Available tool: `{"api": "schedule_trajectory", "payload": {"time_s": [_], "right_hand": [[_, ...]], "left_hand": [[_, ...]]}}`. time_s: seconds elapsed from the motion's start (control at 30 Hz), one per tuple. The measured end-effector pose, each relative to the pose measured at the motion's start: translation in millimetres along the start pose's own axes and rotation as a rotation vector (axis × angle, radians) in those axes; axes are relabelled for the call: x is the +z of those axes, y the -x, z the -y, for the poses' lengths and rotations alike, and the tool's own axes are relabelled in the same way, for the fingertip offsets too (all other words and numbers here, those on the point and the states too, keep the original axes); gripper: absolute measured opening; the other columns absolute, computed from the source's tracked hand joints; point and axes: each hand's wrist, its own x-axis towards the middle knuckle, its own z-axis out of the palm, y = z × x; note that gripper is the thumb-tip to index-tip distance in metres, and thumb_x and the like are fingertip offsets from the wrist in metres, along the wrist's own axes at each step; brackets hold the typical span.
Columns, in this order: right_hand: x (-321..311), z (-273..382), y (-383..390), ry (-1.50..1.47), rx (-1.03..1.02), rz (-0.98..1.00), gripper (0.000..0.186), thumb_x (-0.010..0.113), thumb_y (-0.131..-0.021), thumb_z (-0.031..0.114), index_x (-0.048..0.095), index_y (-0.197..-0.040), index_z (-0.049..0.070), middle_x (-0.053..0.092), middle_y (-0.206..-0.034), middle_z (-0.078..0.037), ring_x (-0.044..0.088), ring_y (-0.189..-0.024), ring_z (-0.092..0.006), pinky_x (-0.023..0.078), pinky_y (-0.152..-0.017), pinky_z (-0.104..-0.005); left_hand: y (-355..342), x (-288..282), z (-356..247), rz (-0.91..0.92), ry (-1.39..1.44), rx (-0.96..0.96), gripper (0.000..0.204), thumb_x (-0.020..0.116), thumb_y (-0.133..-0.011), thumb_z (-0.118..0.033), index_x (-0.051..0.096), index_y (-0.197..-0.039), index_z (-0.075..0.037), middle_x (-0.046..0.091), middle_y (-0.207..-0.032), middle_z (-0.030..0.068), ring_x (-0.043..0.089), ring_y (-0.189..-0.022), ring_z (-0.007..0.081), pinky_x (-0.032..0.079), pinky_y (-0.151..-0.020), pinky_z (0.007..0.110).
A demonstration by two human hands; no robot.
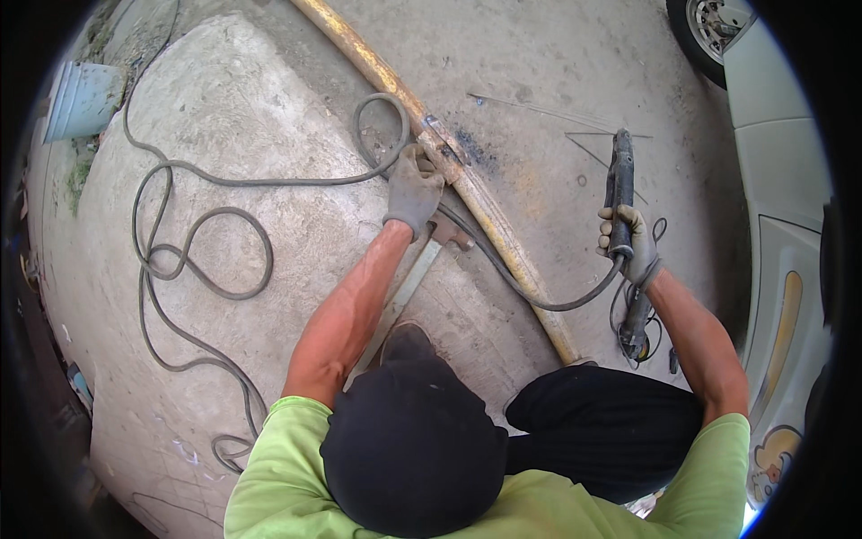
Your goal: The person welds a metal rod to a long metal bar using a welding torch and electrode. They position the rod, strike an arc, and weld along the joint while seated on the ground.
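Note:
My left hand (416, 186), in a grey glove, has its fingers curled against the side of a rusty yellow metal pipe (498, 229). Beside those fingers is a rough joint with a dark slot (446, 142) in the pipe; the fingertips are partly hidden. My gloved right hand (639, 244) is closed round the lower part of a black welding electrode holder (620, 171), raised upright to the right of the pipe. From its lower end a thick cable (575, 304) loops left across the pipe. Under my left wrist lies a hammer (416, 274) with a rusty head.
More cable (184, 256) coils over the concrete slab (242, 99) at left. Thin rods (539, 110) lie on the ground beyond the pipe. An angle grinder (636, 325) with its cord rests below my right hand. A light blue bucket (83, 101) stands far left; a pale vehicle (781, 171) borders the right.

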Motion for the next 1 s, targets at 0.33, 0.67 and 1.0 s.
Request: {"api": "schedule_trajectory", "payload": {"time_s": [0.33,0.67,1.0], "right_hand": [[-18.9,-6.4,-20.2,0.898,0.258,-0.231,0.049,0.064,-0.100,0.053,0.071,-0.097,0.004,0.073,-0.080,-0.010,0.076,-0.070,-0.0251,0.062,-0.066,-0.0403],[133.3,33.6,-10.1,1.759,-0.377,-0.092,0.041,0.068,-0.093,0.042,0.075,-0.094,0.002,0.074,-0.082,-0.023,0.074,-0.080,-0.0399,0.057,-0.074,-0.0478],[250.8,-56.9,-83.2,1.453,-0.727,-0.468,0.071,0.084,-0.078,0.055,0.067,-0.124,0.003,0.076,-0.111,-0.022,0.075,-0.102,-0.0395,0.058,-0.087,-0.0491]], "left_hand": [[0.0,-0.9,-4.7,0.054,0.082,-0.080,0.055,0.070,-0.089,0.000,0.052,-0.141,0.004,0.072,-0.118,0.0184,0.075,-0.104,0.0268,0.062,-0.090,0.038],[1.8,-0.8,-7.3,0.044,0.120,-0.090,0.052,0.069,-0.091,0.002,0.052,-0.140,0.003,0.073,-0.112,0.0167,0.075,-0.097,0.0237,0.062,-0.082,0.036],[-5.3,1.9,13.2,0.011,0.004,0.063,0.053,0.073,-0.089,-0.004,0.054,-0.138,0.002,0.074,-0.108,0.0166,0.075,-0.097,0.0264,0.061,-0.087,0.039]]}}
